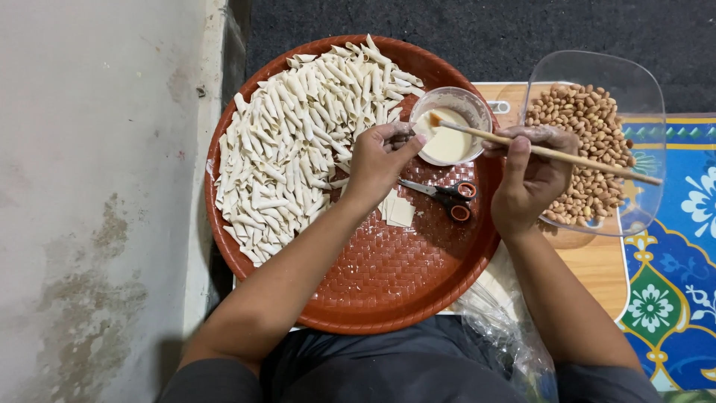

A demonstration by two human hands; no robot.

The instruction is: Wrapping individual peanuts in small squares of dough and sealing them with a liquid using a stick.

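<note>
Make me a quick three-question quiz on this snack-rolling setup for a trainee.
1. True or false: the scissors lie on the round red tray.
2. What does the right hand hold: a) a spoon, b) a thin wooden stick, c) a knife?
3. Which container holds the peanuts?

Key:
1. True, beside a small stack of square wrappers.
2. b; its tip sits over the small bowl of pale paste, while the left hand pinches a small piece.
3. The clear plastic container on the right; the rolled pieces are piled on the tray.
</note>
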